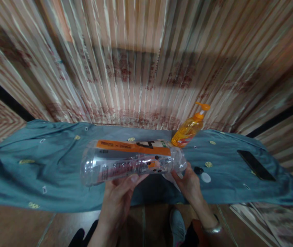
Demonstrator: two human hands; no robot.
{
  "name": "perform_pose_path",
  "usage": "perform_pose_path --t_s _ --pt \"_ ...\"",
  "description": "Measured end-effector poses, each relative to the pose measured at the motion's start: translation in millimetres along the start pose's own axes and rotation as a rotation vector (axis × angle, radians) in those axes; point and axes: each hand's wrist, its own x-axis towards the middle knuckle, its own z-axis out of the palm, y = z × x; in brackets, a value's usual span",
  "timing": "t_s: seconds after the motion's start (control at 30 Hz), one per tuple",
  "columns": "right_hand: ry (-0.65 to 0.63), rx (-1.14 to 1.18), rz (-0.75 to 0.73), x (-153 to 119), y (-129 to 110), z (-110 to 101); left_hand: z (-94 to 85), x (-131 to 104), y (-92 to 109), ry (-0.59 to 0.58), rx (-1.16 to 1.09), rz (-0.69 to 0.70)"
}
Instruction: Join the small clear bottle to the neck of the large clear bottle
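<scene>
A large clear plastic bottle (pixel 136 159) with an orange and grey label lies sideways in the air above the cloth, its neck to the right. My left hand (pixel 119 193) grips it from below, thumb along its near side. At the neck end, my right hand (pixel 190 183) is closed with its fingers against the bottle. A thin white tissue (pixel 171 179) shows between that hand and the bottle, partly hidden. Beside the right hand lie a small black cap (pixel 198 170) and a white round lid (pixel 206 177).
A pump bottle (pixel 187 132) of orange liquid stands behind the bottle's neck. A dark phone (pixel 256 165) rests at the right on the teal patterned cloth (pixel 64 178). A striped curtain (pixel 136 79) rises behind. My shoe (pixel 177 224) shows on the tiled floor.
</scene>
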Motion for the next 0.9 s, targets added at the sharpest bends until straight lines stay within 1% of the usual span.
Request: perform_pose_path --t_s 0.2,0.37,0.6,0.7,0.83,0.9 --pt "-0.012 0.007 0.011 0.3 -0.5 -0.6 -1.9 1.0 -0.6 0.001 -0.001 -0.004" --pt "-0.008 0.004 0.014 0.5 -0.2 -0.7 -0.4 0.0 -0.7 0.043 -0.005 0.006" --pt "-0.021 -0.015 0.022 -0.8 1.4 -0.1 -0.5 0.6 0.3 -0.016 -0.008 0.0" --pt "-0.012 -0.007 0.019 -1.0 0.8 -0.2 -1.1 0.9 0.0 0.006 -0.021 0.015" --pt "-0.013 0.007 0.018 -0.6 -0.1 -0.6 -2.5 0.4 -0.8 -0.022 -0.019 -0.006" --pt "-0.019 0.013 0.02 -0.2 -0.4 -0.7 -3.4 0.3 -1.3 -0.006 -0.026 -0.005"
